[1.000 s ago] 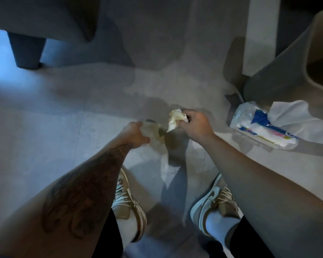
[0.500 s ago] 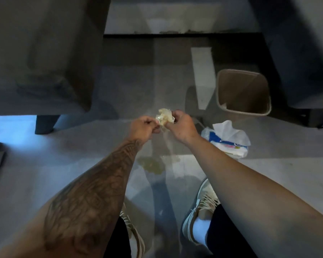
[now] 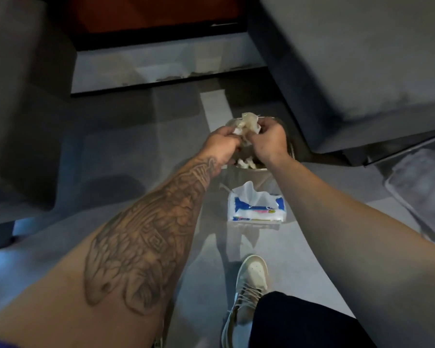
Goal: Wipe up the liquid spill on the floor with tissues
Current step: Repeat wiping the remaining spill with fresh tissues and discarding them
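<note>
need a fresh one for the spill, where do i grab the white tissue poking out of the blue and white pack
Pinch the white tissue by its raised crest, from above; it stands up from the flat-lying blue and white plastic pack.

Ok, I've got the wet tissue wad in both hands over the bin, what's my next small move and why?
Probably open both hands and let the wad drop. The left hand and right hand both pinch it above the bin, where other used tissues already lie. The tissue pack sits just in front for a fresh sheet; the spill is out of view.
</note>
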The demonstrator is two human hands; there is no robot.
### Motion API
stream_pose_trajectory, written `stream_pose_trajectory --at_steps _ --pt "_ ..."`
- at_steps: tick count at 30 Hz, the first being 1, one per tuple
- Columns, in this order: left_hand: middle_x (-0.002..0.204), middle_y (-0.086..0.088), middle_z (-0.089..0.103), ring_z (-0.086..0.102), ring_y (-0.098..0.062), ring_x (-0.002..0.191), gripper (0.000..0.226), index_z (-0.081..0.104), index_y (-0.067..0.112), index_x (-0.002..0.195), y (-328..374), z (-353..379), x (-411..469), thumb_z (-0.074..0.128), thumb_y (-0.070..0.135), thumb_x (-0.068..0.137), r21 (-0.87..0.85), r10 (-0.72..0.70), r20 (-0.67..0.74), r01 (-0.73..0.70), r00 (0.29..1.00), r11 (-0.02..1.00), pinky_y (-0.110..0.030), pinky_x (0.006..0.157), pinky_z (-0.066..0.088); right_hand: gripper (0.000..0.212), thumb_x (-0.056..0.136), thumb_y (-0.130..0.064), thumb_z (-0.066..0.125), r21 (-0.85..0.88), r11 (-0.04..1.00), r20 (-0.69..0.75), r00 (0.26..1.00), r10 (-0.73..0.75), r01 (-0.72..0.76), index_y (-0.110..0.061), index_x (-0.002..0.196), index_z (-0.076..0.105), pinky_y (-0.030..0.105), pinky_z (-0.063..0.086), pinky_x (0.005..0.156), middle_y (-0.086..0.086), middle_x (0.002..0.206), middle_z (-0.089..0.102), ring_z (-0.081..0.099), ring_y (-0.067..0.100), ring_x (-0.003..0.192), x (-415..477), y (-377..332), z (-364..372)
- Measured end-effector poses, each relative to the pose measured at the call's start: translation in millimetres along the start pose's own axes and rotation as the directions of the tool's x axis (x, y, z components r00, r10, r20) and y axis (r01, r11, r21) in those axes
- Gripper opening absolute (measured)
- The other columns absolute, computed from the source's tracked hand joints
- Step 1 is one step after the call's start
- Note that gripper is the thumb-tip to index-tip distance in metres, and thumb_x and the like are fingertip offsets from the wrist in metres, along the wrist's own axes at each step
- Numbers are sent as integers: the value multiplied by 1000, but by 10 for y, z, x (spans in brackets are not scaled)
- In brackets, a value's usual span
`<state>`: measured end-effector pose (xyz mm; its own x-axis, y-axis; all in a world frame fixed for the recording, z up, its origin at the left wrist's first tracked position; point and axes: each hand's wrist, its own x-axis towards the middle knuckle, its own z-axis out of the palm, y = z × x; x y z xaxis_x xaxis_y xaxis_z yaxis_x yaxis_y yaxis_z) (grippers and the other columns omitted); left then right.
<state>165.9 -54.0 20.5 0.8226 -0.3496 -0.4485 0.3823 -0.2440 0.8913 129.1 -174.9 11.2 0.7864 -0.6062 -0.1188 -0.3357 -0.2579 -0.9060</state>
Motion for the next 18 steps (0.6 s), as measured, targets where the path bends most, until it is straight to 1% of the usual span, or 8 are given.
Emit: stream_pose_trajectory --at_steps 3,5,7,9,11,13,16,18 --pt "123 3 68 65 -21 108 54 55 34 136 12 158 60 60 6 91 50 -12 59 9 998 999 -43 88 59 33 87 -9 71 30 997 -17 997 70 -70 -17 118 64 23 49 86 -2 108 69 63 12 97 122 87 -186" --pt "124 0 66 64 -20 106 56 50 28 143 -66 148 42 62 7 93 58 -33 37 30 999 998 -43 90 58 35 87 -14 71 23 996 -23 996 90 -89 -19 121 63 28 51 90 -5 108 69 64 12 99 98 196 -248" --pt "115 1 67 64 -13 94 52 49 20 144 -196 104 17 63 10 95 98 -51 -13 52 999 994 -32 76 57 30 88 -18 69 -42 996 -33 997 74 -76 -17 118 64 26 53 86 -4 102 69 66 14 98 -21 370 -287" --pt "108 1 68 63 -12 87 42 56 18 136 -374 41 -23 64 13 95 113 -74 -63 81 995 990 -27 64 50 18 89 -30 67 -175 984 -22 999 32 -35 -19 104 66 28 54 77 -6 91 69 66 14 87 -236 570 -311" --pt "116 -3 70 67 -19 95 30 61 21 123 -581 -33 -58 66 18 94 114 -112 -80 120 991 986 -27 63 49 29 91 -52 59 -441 894 74 996 -51 78 -24 93 65 31 53 69 -6 84 69 64 17 79 -432 789 -315" --pt "117 -4 70 68 -22 103 19 63 21 113 -768 -100 -150 66 24 95 167 -155 -58 163 986 972 -29 69 49 40 90 -63 52 -664 721 264 964 -25 201 -26 101 66 32 52 71 -4 94 70 64 21 86 -540 988 -281" --pt "113 -3 71 68 -25 105 7 65 23 101 -1007 -156 -291 64 29 97 224 -245 -8 241 969 945 -30 66 49 52 90 -58 58 -803 535 390 910 140 262 -22 127 60 38 52 91 3 126 64 60 26 112 -536 1239 -196" --pt "113 -1 69 66 -24 105 10 65 24 97 -1059 -167 -374 62 33 98 293 -299 50 272 953 917 -33 72 51 44 93 -48 59 -811 514 399 906 137 280 -20 126 63 39 52 93 5 127 64 60 26 112 -523 1336 -176"
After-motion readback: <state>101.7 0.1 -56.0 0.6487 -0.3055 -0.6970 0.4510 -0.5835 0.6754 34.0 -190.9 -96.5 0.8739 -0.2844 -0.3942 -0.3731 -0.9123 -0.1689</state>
